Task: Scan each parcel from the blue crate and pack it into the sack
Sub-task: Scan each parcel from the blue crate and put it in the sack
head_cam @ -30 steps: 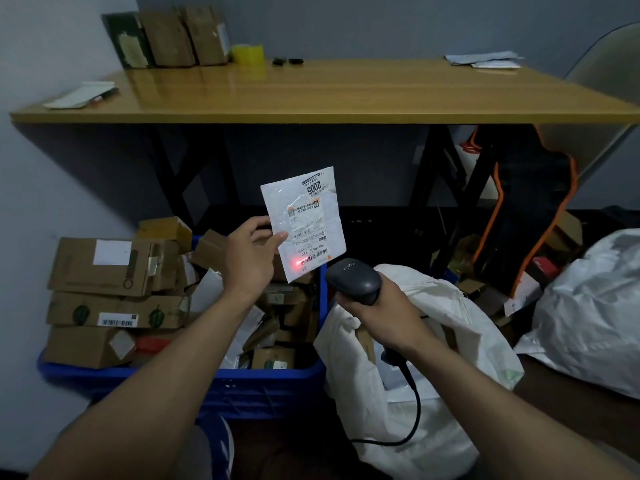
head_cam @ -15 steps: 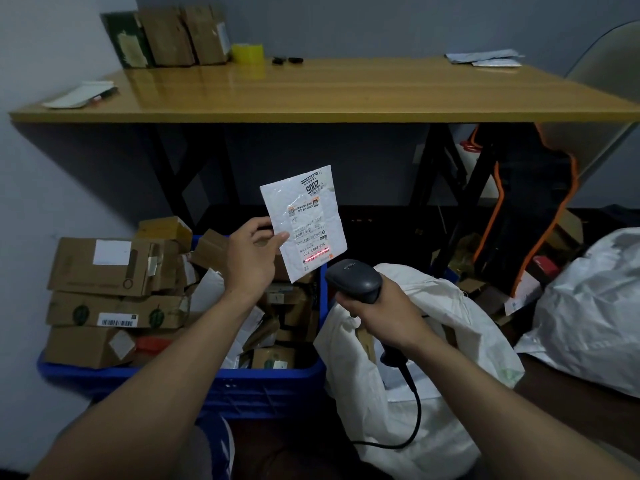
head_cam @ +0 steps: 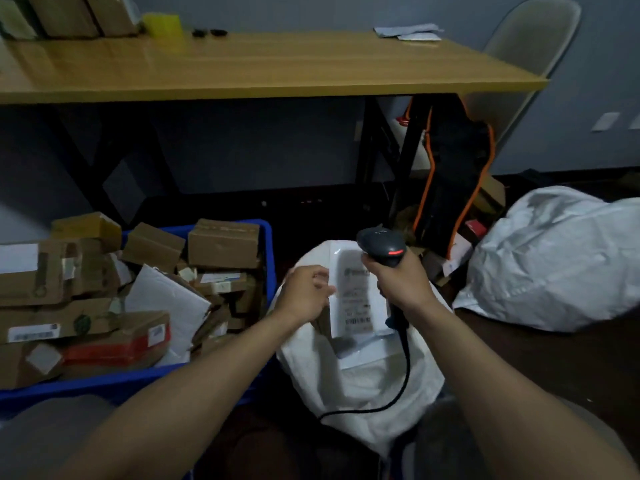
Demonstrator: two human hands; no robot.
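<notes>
L hand [head_cam: 304, 294] pinches parcel [head_cam: 356, 296] over sack [head_cam: 363, 389]; R hand [head_cam: 400, 280] fist-grips scanner [head_cam: 381, 245] upright.

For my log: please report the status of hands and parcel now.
Left hand holds parcel at sack mouth. Right hand grips scanner. Cord lies across sack.

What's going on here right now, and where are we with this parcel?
The person's left hand holds a flat white parcel, label up, at the mouth of the white sack. The right hand grips the barcode scanner just above it. To the left, the blue crate holds many cardboard boxes not yet packed.
</notes>
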